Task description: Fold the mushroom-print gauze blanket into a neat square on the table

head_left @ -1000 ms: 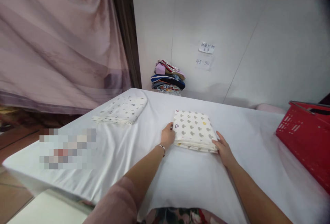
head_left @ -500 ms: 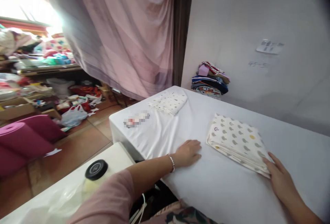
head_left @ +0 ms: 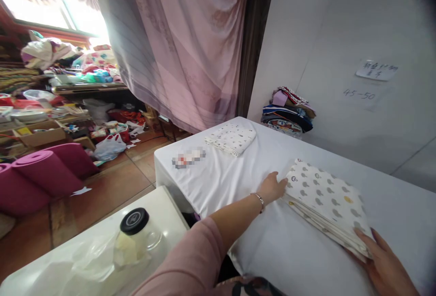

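A folded white cloth (head_left: 327, 196) with grey animal-head prints lies on the white-covered table (head_left: 272, 241), its layers showing along the front edge. My right hand (head_left: 388, 255) grips its near right corner, thumb on top and the other fingers underneath. At the cloth's left edge is my left hand (head_left: 272, 187), low over the table, fingers apart; its thumb side meets the edge. A second folded white cloth (head_left: 233, 138) with small dark prints rests toward the table's far corner. Left of that lies a small blurred-out item (head_left: 188, 158).
A cream side table (head_left: 85, 241) at lower left holds a clear jar with a black lid (head_left: 134, 221) and a plastic bag. Folded clothes (head_left: 286, 110) are stacked by the wall. Pink rolled mats (head_left: 47, 169) and clutter cover the floor at left; a pink curtain (head_left: 190, 37) hangs behind.
My left hand has moved right across the table to the cloth's left edge. My right hand has closed around the near right corner, which looks slightly raised. The view has shifted left.
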Demonstrator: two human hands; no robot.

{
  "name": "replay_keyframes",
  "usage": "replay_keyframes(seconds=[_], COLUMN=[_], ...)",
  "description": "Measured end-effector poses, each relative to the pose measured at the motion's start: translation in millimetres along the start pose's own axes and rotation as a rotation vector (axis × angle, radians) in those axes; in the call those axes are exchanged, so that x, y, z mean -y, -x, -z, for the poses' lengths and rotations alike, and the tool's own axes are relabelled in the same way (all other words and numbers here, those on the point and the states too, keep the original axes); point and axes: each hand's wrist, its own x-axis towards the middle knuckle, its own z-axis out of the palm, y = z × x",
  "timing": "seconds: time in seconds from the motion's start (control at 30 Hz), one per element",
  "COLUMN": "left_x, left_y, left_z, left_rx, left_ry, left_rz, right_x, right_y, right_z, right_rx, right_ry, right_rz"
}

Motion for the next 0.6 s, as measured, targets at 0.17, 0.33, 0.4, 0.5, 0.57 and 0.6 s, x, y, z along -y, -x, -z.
replay_keyframes(seconds=[0.17,0.33,0.4,0.5,0.57,0.6], left_x=[-9,-11,-10,-4,0,3], left_y=[-20,-26,-26,-25,-25,-25], left_z=[-20.6,-31.3,-32.5,-34.5,-36.1,-36.7], left_rx=[-0.002,-0.022,-0.019,-0.051,-0.108,-0.128], left_ry=[-0.069,-0.161,-0.174,-0.159,-0.137,-0.121], left_rz=[0.039,0.022,-0.015,-0.115,-0.167,-0.177], right_x=[-3,-4,-3,2,6,8], right_y=[2,1,-2,-5,-5,-5], right_z=[0,-7,-7,-4,-2,-1], right_rx=[0.024,-0.003,0.008,-0.021,-0.026,-0.024], right_ry=[-0.065,-0.180,-0.255,-0.267,-0.272,-0.280], right_rz=[-0.088,-0.152,-0.192,-0.198,-0.183,-0.177])
